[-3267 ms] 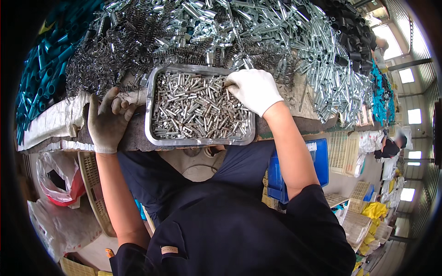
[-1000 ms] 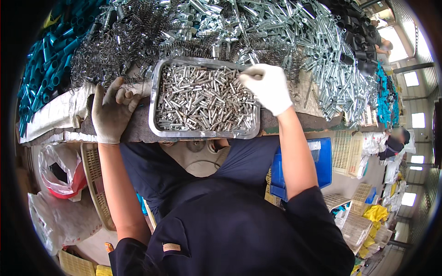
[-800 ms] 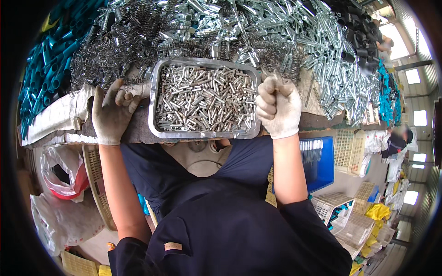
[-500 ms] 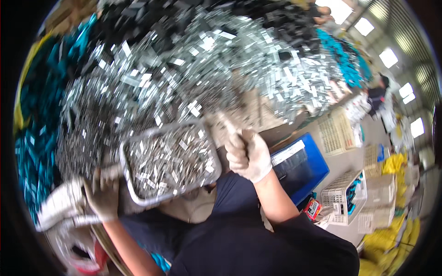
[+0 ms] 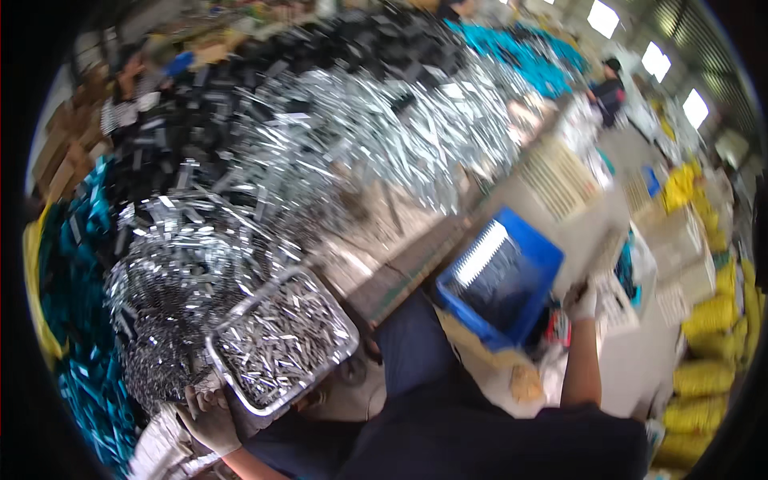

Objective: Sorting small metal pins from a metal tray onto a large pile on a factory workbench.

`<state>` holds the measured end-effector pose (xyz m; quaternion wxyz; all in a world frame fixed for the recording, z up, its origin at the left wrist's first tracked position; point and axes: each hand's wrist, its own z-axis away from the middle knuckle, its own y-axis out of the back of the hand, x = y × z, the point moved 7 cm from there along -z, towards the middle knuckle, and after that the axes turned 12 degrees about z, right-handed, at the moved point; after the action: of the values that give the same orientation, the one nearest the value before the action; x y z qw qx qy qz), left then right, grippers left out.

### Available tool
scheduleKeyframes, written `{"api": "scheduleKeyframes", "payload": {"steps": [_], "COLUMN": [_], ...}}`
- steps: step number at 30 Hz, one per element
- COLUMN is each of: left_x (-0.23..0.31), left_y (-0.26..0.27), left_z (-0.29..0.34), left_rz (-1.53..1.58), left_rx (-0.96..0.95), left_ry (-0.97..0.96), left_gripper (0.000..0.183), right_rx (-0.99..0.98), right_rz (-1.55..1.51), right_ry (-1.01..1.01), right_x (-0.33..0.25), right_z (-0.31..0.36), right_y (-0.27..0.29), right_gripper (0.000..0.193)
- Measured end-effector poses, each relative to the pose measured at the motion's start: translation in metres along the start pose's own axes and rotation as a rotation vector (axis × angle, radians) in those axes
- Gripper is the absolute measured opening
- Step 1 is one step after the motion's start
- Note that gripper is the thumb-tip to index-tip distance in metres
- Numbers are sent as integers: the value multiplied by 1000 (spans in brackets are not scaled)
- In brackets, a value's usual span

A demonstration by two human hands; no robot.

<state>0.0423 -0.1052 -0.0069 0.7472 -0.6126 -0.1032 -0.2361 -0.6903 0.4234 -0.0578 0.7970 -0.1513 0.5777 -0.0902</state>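
My left hand (image 5: 210, 420), in a pale glove, rests at the near left corner of a rectangular tray (image 5: 346, 346) with its fingers apart and nothing visible in them. Small shiny metal pieces (image 5: 280, 340) fill the tray. Far out to the right, my gloved right hand (image 5: 581, 302) is beside a white crate (image 5: 614, 308). Its fingers look curled, and a blurred brownish shape extends beyond them; I cannot make out what it is.
A big heap of silvery strips (image 5: 344, 132) covers the table, with black pieces (image 5: 336, 48) behind and teal pieces (image 5: 76, 256) at left. A blue bin (image 5: 534, 264) stands beyond the table edge (image 5: 416, 276). Yellow sacks (image 5: 708, 392) line the right. One person (image 5: 610, 92) is farther back.
My right hand has swung from beside the tray out to the right, past the blue bin. The view has turned and shifted. My left hand stays by the tray's left side.
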Motion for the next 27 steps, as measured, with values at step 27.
{"api": "scheduleKeyframes", "payload": {"steps": [27], "left_x": [6], "left_y": [-8], "left_z": [-3], "left_rz": [67], "left_rx": [-499], "left_ry": [167], "left_gripper": [55], "right_rx": [497], "right_rz": [-225], "right_ry": [-431], "right_x": [160], "right_z": [62], "right_y": [157], "right_gripper": [70]}}
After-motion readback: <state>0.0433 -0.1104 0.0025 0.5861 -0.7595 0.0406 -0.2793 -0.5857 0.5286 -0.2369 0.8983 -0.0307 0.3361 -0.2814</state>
